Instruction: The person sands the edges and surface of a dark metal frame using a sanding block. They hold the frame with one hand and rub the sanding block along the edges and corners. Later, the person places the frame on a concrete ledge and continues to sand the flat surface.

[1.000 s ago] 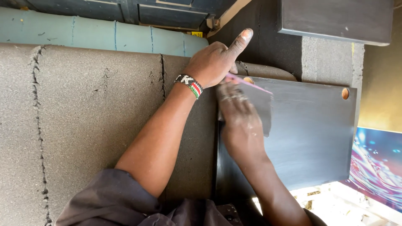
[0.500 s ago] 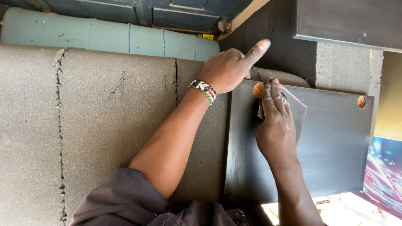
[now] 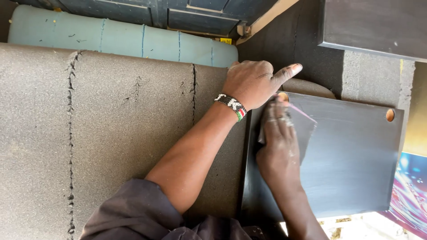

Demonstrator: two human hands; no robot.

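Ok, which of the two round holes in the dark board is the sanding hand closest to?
The hole at the dark board's upper left corner, just above the right hand's fingertips. The other hole is at the far right corner.

A thick slab of grey foam (image 3: 111,133) fills the left side, its surface split by ragged vertical cracks. Behind it lies a roll of pale blue-green foam (image 3: 124,42). Above that stands a dark blue panelled door (image 3: 187,13). At the upper right, another dark board (image 3: 373,26) hangs into view. A glossy, colourful sheet (image 3: 407,191) shows at the lower right edge.
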